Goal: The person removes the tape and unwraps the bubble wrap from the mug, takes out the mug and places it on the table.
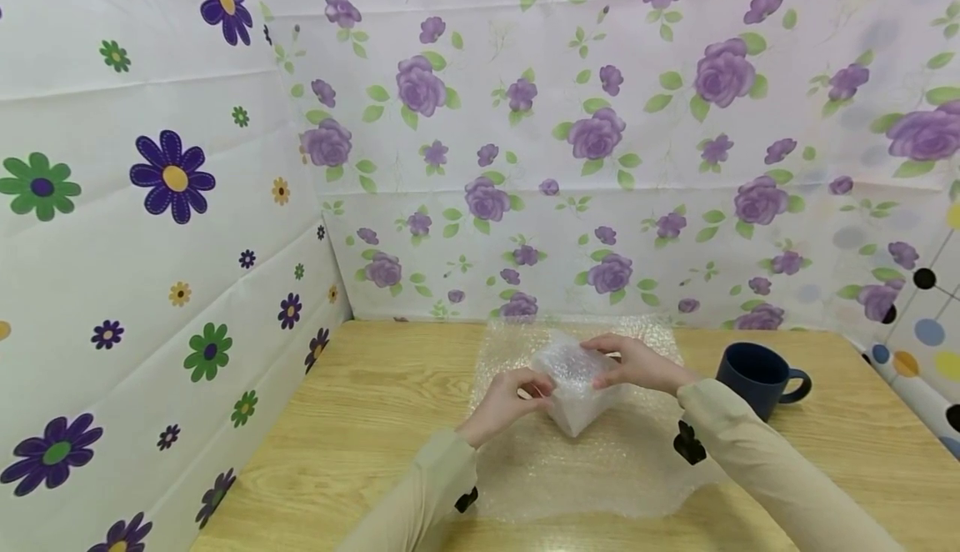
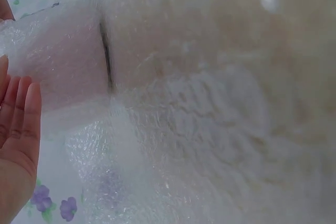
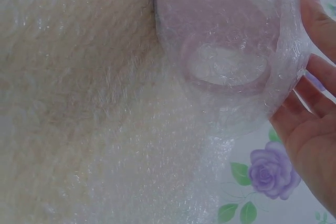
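A pink mug (image 3: 220,9) shows through layers of bubble wrap (image 1: 573,385); its looped handle (image 3: 229,86) is plain in the right wrist view. My left hand (image 1: 506,406) pinches the wrap at the left side of the bundle, with its fingers (image 2: 29,111) against the film in the left wrist view. At the bundle's right side, my right hand (image 1: 637,364) grips the wrap between thumb and fingers. Under the bundle, the rest of the bubble wrap sheet (image 1: 600,485) spreads over the table.
A dark blue mug (image 1: 757,381) stands on the wooden table (image 1: 360,419), close to my right forearm, its handle pointing right. Flower-patterned cloths (image 1: 450,135) hang behind the table and at its left side. Black devices (image 1: 688,444) sit at both wrists.
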Tool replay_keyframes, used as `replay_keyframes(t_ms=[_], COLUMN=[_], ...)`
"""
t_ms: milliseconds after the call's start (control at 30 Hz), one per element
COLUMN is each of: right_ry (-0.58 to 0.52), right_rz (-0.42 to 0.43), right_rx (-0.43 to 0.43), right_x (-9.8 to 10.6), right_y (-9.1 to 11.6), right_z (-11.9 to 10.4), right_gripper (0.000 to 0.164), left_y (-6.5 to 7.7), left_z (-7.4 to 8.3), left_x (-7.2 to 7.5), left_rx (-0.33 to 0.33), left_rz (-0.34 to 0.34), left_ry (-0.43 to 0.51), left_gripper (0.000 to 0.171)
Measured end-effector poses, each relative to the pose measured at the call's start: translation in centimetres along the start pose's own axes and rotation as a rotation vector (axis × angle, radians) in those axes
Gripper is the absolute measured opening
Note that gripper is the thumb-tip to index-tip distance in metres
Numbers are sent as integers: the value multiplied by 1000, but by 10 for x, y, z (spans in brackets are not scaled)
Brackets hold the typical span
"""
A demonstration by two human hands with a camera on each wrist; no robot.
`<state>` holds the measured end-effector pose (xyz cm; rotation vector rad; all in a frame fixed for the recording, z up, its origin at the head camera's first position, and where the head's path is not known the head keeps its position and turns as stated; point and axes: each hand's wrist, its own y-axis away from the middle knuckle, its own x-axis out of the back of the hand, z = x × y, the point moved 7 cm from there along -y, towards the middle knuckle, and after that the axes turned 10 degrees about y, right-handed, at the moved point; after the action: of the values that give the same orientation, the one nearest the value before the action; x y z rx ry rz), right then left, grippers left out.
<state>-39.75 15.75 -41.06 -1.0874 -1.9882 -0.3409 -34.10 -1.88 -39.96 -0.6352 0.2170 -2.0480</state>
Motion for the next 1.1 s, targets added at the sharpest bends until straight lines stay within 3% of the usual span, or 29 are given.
replay_keyframes(t_ms=[133, 367, 533, 700, 1100], right_ry=[-1, 10, 12, 11, 9], right_rz=[-5, -9, -9, -8, -11], right_rx=[16, 14, 18, 15, 13], right_x=[4, 0, 1, 1, 0], right_y=[4, -1, -2, -1, 0], right_z=[-19, 2, 3, 2, 3], right_gripper=[61, 67, 68, 67, 67], left_y=[-1, -4, -8, -13, -10], left_z=[-1, -10, -30, -42, -37], left_x=[-1, -2, -3, -4, -7], left_rx=[-5, 28, 52, 28, -45], left_rz=[5, 27, 26, 31, 36], left_ry=[-1, -24, -33, -56, -152], left_gripper=[15, 11, 10, 7, 9])
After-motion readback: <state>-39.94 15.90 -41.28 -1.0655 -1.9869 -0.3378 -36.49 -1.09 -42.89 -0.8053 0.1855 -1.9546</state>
